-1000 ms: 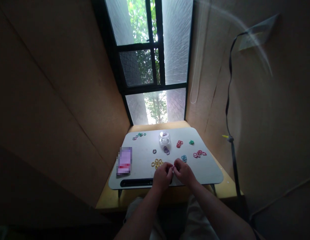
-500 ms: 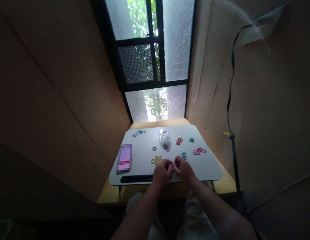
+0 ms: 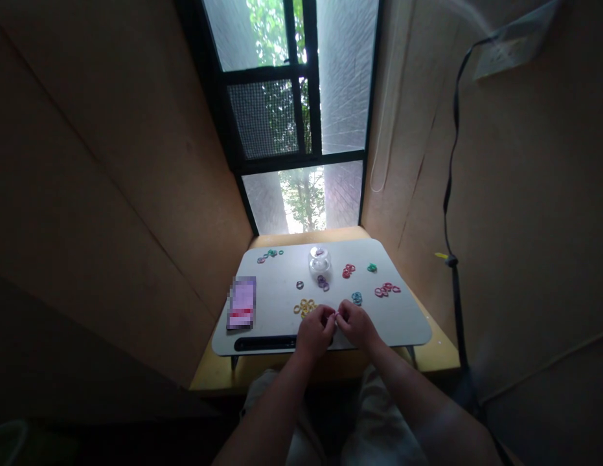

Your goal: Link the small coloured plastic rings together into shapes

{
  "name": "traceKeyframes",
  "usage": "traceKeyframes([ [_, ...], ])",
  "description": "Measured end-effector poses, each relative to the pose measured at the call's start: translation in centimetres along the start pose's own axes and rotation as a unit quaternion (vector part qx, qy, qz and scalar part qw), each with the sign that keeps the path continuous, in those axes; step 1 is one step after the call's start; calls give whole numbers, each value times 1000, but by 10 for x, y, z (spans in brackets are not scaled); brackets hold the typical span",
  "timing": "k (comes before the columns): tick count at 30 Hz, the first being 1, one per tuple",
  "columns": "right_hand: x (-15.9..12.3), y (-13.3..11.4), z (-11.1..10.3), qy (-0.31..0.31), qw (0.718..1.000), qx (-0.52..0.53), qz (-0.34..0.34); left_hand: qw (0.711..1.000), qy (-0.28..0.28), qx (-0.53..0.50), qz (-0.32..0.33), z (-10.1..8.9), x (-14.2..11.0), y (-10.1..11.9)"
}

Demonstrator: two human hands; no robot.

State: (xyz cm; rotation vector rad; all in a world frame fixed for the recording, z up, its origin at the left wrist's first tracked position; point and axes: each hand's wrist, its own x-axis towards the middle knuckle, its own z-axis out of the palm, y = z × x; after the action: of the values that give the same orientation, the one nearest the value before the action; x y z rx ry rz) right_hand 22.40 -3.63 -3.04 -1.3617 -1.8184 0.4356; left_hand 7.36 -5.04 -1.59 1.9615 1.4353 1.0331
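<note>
My left hand (image 3: 315, 331) and my right hand (image 3: 355, 325) meet fingertip to fingertip over the front of a white lap table (image 3: 276, 304). Both are closed in a pinch on a small pinkish band (image 3: 337, 315), mostly hidden by the fingers. Yellow ring-shaped bands (image 3: 304, 305) lie just beyond my left hand, partly covered by it. Close behind my right hand is a cluster of blue bands (image 3: 357, 298). Farther back are purple bands (image 3: 323, 283), a single dark band (image 3: 300, 285), red bands (image 3: 348, 270), green bands (image 3: 372, 267) and pinkish-red bands (image 3: 387, 290).
A clear round container (image 3: 320, 260) stands at the back middle. Mixed green bands (image 3: 272, 254) lie back left. A blurred-out pink phone-like rectangle (image 3: 241, 303) rests at left. A black slot (image 3: 265, 343) runs along the front edge. A dark cord (image 3: 455, 310) hangs at right.
The camera view has tipped slightly, so the table sits higher in the picture. Both hands stay together on the small band, with only slight finger movement.
</note>
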Motion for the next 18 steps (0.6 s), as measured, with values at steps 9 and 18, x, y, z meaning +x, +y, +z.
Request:
traceKeyframes([
  [9, 0, -1, -1, 11, 1000, 25, -7, 1000, 2, 0, 4, 0, 0, 0],
  [18, -1, -2, -1, 3, 1000, 21, -3, 1000, 3, -2, 2, -1, -1, 2],
])
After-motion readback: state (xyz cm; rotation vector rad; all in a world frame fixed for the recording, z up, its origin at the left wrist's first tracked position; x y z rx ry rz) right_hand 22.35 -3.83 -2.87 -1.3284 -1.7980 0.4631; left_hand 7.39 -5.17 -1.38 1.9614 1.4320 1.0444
